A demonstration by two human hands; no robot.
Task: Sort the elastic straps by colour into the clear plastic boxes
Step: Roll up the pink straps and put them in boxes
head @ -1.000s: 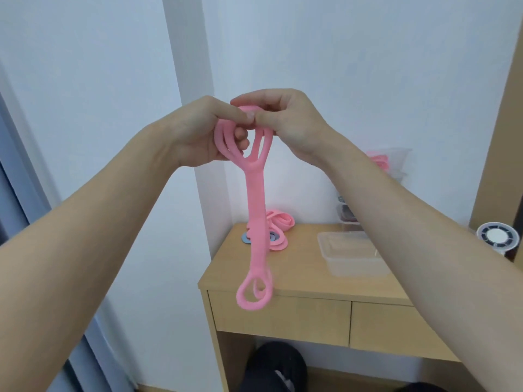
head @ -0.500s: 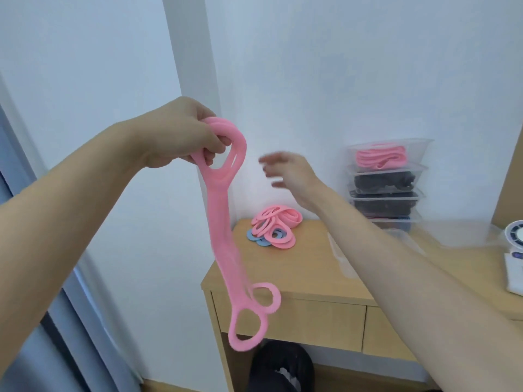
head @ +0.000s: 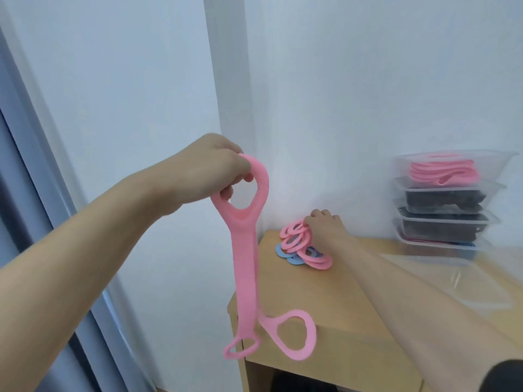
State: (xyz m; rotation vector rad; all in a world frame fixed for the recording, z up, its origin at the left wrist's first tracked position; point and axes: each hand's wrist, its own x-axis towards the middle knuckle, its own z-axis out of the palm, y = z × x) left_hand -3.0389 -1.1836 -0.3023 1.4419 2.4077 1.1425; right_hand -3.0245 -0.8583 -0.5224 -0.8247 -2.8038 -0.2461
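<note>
Light: bright, soft and even on the white wall.
Shadows: very faint; it is dark only under the surface.
Shine: pale gleams on the stacked clear boxes.
Blur: the loose clear box at the right edge is smeared; the right hand on the pile of straps is fuzzy.
Clear: the left hand and its pink strap.
Edges: the grey curtain leans.

I see a long pink rubbery strap, smooth and matt, a heap of pink and blue straps equally dull, stacked clear plastic boxes, thin and glossy, a pale wooden desk, smooth satin, a matt white wall.
</note>
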